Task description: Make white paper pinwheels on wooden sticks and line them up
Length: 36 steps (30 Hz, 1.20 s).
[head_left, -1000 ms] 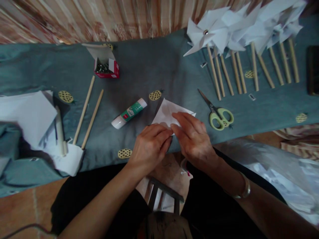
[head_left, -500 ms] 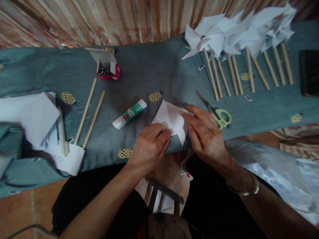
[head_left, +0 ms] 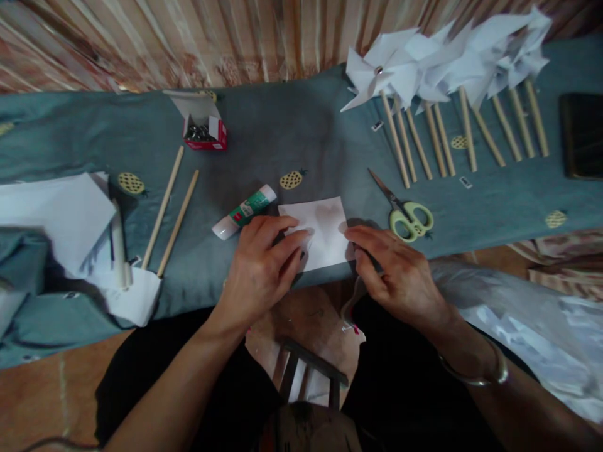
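While the half-curled left hand partly hides the nine-o'clock edge of the white paper on the cloth, the right hand, likewise curled, touches three o'clock; any pinch is unclear.

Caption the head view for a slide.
Left hand and right hand at a white paper, glue stick and scissors nearby.

The light is dim; soft shadows fall on the white paper, the bracelet glints faintly, the upper right corner is dark, and fine detail looks smeared.
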Motion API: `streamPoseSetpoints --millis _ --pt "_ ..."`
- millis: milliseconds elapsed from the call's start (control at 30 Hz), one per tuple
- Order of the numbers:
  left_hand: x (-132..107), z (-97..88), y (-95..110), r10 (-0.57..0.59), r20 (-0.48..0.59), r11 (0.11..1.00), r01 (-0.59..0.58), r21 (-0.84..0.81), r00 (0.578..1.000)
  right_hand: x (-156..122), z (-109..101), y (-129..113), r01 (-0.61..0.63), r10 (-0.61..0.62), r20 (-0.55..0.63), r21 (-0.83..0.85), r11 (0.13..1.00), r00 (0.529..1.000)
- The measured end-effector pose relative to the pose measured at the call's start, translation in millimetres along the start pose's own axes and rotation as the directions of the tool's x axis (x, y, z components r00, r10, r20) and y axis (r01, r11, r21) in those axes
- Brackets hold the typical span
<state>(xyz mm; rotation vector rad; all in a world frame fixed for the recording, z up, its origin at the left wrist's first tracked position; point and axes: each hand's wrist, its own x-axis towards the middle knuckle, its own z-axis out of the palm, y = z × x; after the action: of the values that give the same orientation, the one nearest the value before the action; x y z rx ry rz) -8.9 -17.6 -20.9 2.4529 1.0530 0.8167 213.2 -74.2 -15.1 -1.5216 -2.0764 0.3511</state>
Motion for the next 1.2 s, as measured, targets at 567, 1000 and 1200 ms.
streamPoseSetpoints --millis 567,1000,1200 --pt "-13.3 13.8 23.1 0.17 0.069 0.977 -0.178 0.117 0.983 1.4 -6.9 -3.9 -0.085 0.061 0.132 0.182 0.98 0.989" --pt "-18.1 11.6 24.9 0.171 0.076 0.982 -0.177 0.069 0.982 7.9 1.0 -0.4 -0.193 0.117 0.194 0.438 0.878 0.974" --pt "-21.4 14.2 25.5 0.149 0.026 0.988 -0.149 0.026 0.989 12.7 8.8 -4.6 -0.137 0.104 0.127 0.29 0.947 0.986"
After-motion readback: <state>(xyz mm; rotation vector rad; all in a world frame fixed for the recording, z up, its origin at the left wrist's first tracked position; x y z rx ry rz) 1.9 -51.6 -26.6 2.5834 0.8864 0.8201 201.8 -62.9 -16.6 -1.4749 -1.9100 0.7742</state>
